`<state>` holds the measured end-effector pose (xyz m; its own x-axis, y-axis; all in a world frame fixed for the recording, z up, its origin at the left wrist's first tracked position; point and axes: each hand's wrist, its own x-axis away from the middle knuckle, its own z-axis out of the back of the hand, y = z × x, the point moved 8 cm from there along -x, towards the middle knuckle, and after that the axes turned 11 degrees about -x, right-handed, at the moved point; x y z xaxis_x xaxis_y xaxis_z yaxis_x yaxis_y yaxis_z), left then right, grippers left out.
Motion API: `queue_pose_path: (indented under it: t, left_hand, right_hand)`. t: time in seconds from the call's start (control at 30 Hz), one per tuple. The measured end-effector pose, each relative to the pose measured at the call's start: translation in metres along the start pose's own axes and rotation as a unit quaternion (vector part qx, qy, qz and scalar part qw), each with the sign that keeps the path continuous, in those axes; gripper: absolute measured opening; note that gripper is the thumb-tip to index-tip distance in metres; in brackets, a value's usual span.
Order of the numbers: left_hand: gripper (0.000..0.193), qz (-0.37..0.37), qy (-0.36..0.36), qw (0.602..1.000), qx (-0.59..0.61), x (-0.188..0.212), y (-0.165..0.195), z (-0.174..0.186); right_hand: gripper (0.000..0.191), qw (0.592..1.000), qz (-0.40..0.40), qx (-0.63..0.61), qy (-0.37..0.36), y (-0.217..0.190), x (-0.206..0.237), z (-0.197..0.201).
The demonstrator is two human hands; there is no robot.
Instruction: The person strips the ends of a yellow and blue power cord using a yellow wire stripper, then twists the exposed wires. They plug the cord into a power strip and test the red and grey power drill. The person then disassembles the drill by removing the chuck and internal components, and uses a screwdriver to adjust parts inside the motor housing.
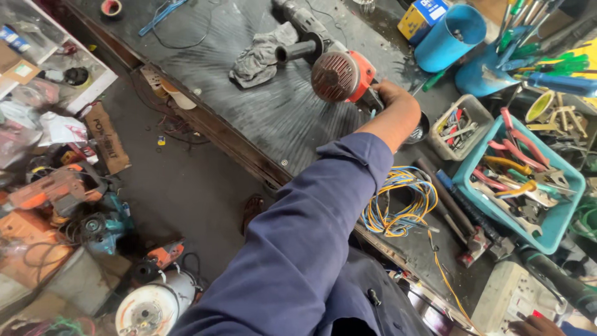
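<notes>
An orange and grey power drill (339, 71) lies on its side near the middle of a dark, ridged work surface (261, 112), its round vented end facing the camera and a black side handle sticking out to the left. The left hand (398, 102), reaching out from a long blue sleeve (311, 230), grips the drill at its right side, fingers closed around it. The right hand (535, 325) barely shows at the bottom right corner; whether it is open or closed cannot be told. A crumpled grey rag (258, 59) lies just left of the drill. Coiled blue and yellow wires (404, 199) sit below the arm. To the right stand a teal tray of pliers (519, 180), a small grey tray (460, 127) and a blue cup (448, 37). More power tools litter the floor (180, 186) at left.
</notes>
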<state>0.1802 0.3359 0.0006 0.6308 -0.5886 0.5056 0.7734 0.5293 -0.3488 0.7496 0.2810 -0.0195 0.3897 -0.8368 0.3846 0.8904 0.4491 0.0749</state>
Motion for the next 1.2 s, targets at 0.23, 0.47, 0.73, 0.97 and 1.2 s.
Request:
queue_pose_path:
  t: [0.23,0.47,0.73,0.97,1.2]
  left_hand:
    - [0.105,-0.008,-0.019,0.997,-0.071,-0.010,0.007,-0.003]
    - [0.112,-0.059,-0.025,0.993,-0.095,-0.011,0.003,-0.001]
    - [0.118,-0.087,-0.015,0.995,-0.039,-0.017,-0.001,-0.002]
    - [0.122,-0.108,0.013,0.994,0.003,-0.038,0.020,-0.005]
    - [0.127,-0.147,0.032,0.988,0.041,-0.046,0.039,-0.024]
  right_hand:
    - [0.024,0.999,-0.036,-0.013,0.005,0.002,0.005,0.010]
    - [0.024,0.998,-0.059,-0.012,0.010,-0.007,0.009,0.026]
    - [0.026,0.995,-0.090,-0.013,0.029,-0.033,0.016,0.052]
    - [0.027,0.984,-0.109,-0.053,0.126,-0.076,0.036,0.103]
    - [0.022,0.916,0.007,-0.196,0.350,-0.188,0.046,0.170]
